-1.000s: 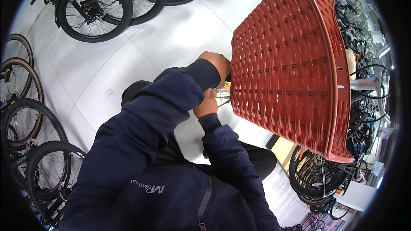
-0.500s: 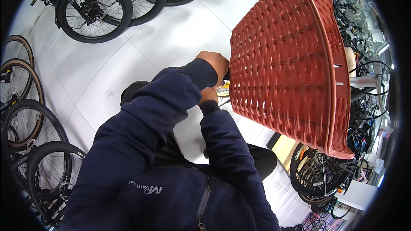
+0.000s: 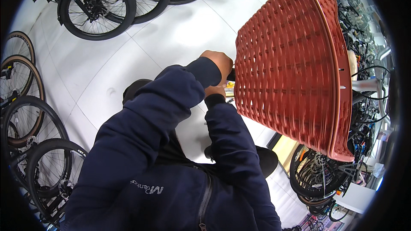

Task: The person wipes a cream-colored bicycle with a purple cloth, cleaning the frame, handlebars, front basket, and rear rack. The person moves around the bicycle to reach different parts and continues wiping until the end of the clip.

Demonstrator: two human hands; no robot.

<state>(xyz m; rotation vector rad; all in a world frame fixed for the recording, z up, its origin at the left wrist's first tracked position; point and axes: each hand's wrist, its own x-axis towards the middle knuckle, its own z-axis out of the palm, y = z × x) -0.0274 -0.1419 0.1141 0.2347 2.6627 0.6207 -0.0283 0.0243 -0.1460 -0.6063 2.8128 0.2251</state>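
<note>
A large red-brown woven basket (image 3: 287, 72) fills the right of the view, tilted on its side, with its narrow end toward my hands. Against that narrow end my left hand (image 3: 220, 63) is curled closed. Its fingers face away, so what they hold is hidden; a dark part (image 3: 231, 75) shows beside it. Just below, my right hand (image 3: 216, 90) sits partly behind the left wrist, its fingers out of sight. A small yellow part (image 3: 230, 84) shows between the right hand and the basket. My forearms, in dark blue sleeves, cross close together.
Bicycle wheels (image 3: 96, 8) line the far side, and more wheels (image 3: 40, 167) stand at the left. Right of the basket are a silver handlebar stem (image 3: 363, 85) and black cables. A black wheel (image 3: 319, 173) stands below the basket, over the white tiled floor (image 3: 102, 72).
The view has shifted slightly, so basket and far wheels sit a little further right. My right hand has moved slightly up and right, tucking further behind the left wrist. The left hand stays curled.
</note>
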